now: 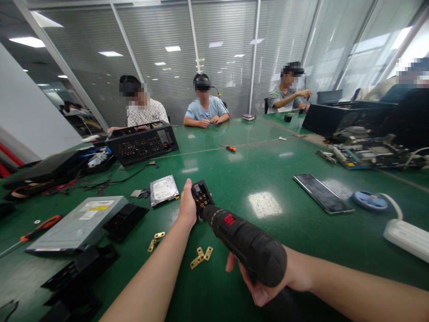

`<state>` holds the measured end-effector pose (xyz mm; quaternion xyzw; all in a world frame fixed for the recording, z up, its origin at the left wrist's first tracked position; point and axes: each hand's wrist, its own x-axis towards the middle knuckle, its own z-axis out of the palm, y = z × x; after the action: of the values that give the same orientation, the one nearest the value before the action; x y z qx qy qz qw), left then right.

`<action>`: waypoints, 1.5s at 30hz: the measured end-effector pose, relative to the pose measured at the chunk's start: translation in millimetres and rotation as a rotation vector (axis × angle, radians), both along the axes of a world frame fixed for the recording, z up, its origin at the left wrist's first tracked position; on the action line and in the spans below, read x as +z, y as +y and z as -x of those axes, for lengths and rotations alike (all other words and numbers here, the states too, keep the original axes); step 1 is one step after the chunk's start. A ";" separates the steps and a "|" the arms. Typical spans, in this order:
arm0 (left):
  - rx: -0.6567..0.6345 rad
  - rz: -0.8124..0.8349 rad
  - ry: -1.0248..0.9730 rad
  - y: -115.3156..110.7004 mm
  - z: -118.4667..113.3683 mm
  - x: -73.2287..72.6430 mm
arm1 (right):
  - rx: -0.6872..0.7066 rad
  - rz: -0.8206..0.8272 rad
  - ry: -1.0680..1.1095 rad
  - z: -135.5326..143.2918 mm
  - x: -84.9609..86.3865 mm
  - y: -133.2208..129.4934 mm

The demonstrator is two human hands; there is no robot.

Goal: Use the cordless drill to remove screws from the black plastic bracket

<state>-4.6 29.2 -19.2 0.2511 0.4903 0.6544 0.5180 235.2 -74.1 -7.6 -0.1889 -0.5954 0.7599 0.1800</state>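
Observation:
My left hand [188,203] is closed around a small black block with brass-coloured contacts [201,197], which looks like a terminal block. In my right hand [250,279] is a black cordless drill [250,239] with a red switch on top. The drill's front end points at the block and overlaps it in view; its bit tip is too small to make out. Several small brass plates with holes [201,256] lie on the green table below the block. A few more brass plates [156,240] lie left of my forearm. Beyond my left hand sits a hard drive [164,190].
Left are an optical drive [83,219], an orange-black screwdriver [42,228] and black plastic parts [78,268]. A phone [321,193], a blue round object [369,201] and a white power strip [407,237] lie right. Computer cases [142,143] and several people are farther back.

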 end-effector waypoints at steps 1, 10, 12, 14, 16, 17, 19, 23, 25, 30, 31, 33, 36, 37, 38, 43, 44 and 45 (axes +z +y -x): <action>-0.002 0.001 -0.001 0.1 0.1 -0.4 | -0.007 -0.011 0.005 0.0 -0.6 0.0; -0.028 -0.019 0.042 1.0 2.1 -4.0 | 0.010 -0.032 0.042 1.4 1.6 -1.3; -0.038 -0.019 0.042 1.1 2.5 -4.2 | 0.020 -0.038 0.059 2.1 3.3 -1.6; -0.045 -0.021 0.046 1.0 2.7 -4.3 | 0.035 -0.030 0.058 2.1 4.1 -1.5; -0.043 -0.027 0.049 1.0 2.9 -4.3 | 0.032 -0.022 0.046 1.7 4.1 -1.5; -0.040 -0.029 0.049 1.1 2.9 -4.3 | 0.025 -0.020 0.041 1.4 4.0 -1.5; -0.039 -0.029 0.045 1.2 3.0 -4.6 | 0.010 -0.023 0.044 0.9 4.1 -1.6; -0.050 -0.019 0.051 1.1 2.8 -5.2 | 0.006 -0.014 0.041 1.3 5.6 -1.6; -0.042 -0.022 0.048 0.8 2.3 -5.0 | 0.027 -0.010 0.042 1.8 5.3 -1.1; -0.033 -0.031 0.040 0.1 1.2 -3.4 | 0.060 -0.006 0.051 1.9 -1.8 0.3; -0.037 -0.031 0.041 0.1 1.1 -3.2 | 0.055 -0.004 0.046 1.6 -3.6 0.5; -0.036 -0.028 0.041 0.2 1.0 -3.3 | 0.050 0.001 0.044 1.2 -6.7 0.9; -0.028 -0.029 0.045 0.7 1.1 -4.1 | 0.032 -0.005 0.066 1.3 -10.3 1.8; -0.028 -0.031 0.048 0.8 1.3 -4.3 | 0.030 -0.018 0.071 1.4 -11.1 2.1; -0.031 -0.032 0.049 0.9 1.4 -4.4 | 0.030 -0.033 0.072 1.6 -11.7 2.4; -0.042 -0.010 0.029 0.8 1.5 -3.3 | 0.044 -0.014 0.053 1.3 -12.5 2.2; -0.037 -0.009 0.025 0.8 1.3 -3.0 | 0.055 -0.007 0.058 1.2 -13.0 2.2; -0.031 -0.012 0.022 0.8 1.1 -2.8 | 0.060 -0.010 0.062 1.0 -13.9 2.3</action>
<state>-5.7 30.0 -22.0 0.2687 0.4881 0.6464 0.5213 234.2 -71.8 -21.4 -0.1464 -0.5986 0.7675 0.1766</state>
